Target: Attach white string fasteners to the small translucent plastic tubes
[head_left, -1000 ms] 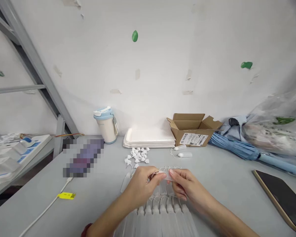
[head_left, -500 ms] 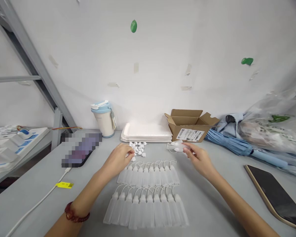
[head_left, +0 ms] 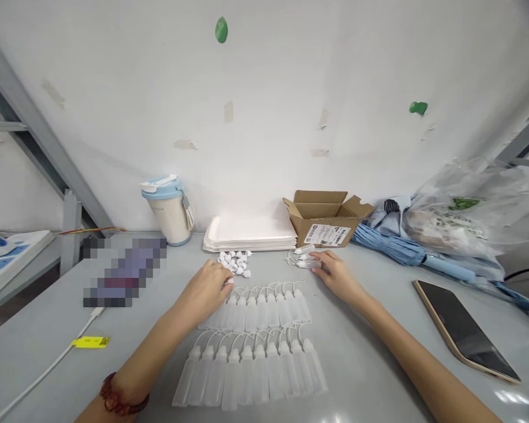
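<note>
Loose bottles (head_left: pixel 307 257) touching right hand (head_left: pixel 340 278), caps (head_left: pixel 233 262) beside left hand (head_left: pixel 206 288)

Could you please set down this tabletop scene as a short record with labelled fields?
Surface: smooth grey tabletop
Left grip: bare hand at a pile of small white plastic caps; whether it pinches one is unclear
Right grip: bare hand, fingertips at a loose cluster of small translucent plastic bottles
Foreground: two rows of translucent plastic bottles with thin pale loops
Back: cream cup with blue lid, stack of flat white packets, open brown cardboard box
Right side: folded blue umbrella, black-screened phone
</note>
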Demonstrator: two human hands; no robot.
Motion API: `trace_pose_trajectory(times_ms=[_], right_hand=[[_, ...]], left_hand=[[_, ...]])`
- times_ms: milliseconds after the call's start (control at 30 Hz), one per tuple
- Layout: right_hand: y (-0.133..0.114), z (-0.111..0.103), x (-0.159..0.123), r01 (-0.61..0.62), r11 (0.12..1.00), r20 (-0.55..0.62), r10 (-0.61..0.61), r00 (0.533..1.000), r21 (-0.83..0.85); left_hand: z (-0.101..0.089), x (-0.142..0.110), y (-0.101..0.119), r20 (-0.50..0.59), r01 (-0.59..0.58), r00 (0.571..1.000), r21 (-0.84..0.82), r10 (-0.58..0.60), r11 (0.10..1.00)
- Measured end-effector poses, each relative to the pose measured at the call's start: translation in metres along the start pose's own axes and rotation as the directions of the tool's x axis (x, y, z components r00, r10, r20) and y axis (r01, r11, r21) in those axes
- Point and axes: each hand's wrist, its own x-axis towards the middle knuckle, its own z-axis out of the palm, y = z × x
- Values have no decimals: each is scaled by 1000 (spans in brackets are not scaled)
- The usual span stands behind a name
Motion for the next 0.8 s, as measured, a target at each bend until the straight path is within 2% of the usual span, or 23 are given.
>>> trace_pose_trajectory(times_ms=[200,433,633,700,800], right_hand=[[1,2,5,27,999,-37,-28,999,-43],[0,-4,4,-2,992,-36,-2,999,-122],[-12,-15,1,31,997,-101,-38,994,-67],[-27,-23,-3,18,1000,-38,-17,999,16],[-53,-33,-12,-7,994,156,-10,988,107]], left_hand=[[-1,-1,8,-26,27,999,-55,-29,998],[-6,-1,12,-102,75,991,-109,-86,991],[-9,-3,15,-185,21,982,-116,-42,993],[-10,-4,17,-190,17,981,-122,-41,992],[-10,-5,20,-189,18,981,-132,-43,991]])
